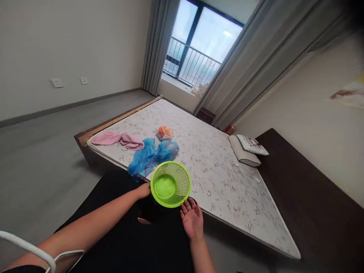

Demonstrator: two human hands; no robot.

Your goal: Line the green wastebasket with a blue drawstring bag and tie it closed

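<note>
A bright green mesh basket [185,185] is tilted with its mouth toward me, above my lap at the bed's near edge. My left hand [144,190] grips its left side, the fingertips hidden behind the wall. Close to the lower right of the rim, my right hand [192,220] is open, palm up and fingers spread, holding nothing. Just beyond the basket lies a crumpled blue plastic bag [148,155] with red strings. Behind that bag sits a thin plastic bag with orange contents [165,132]. A pink cloth [116,140] lies to the left.
The letter-patterned mattress [210,163] rests on a dark wooden bed frame. A patterned pillow [251,145] lies on a beige cushion [243,151] near the headboard [298,182]. A white cable [31,246] hangs by my left arm. Grey curtains [160,45] flank the window.
</note>
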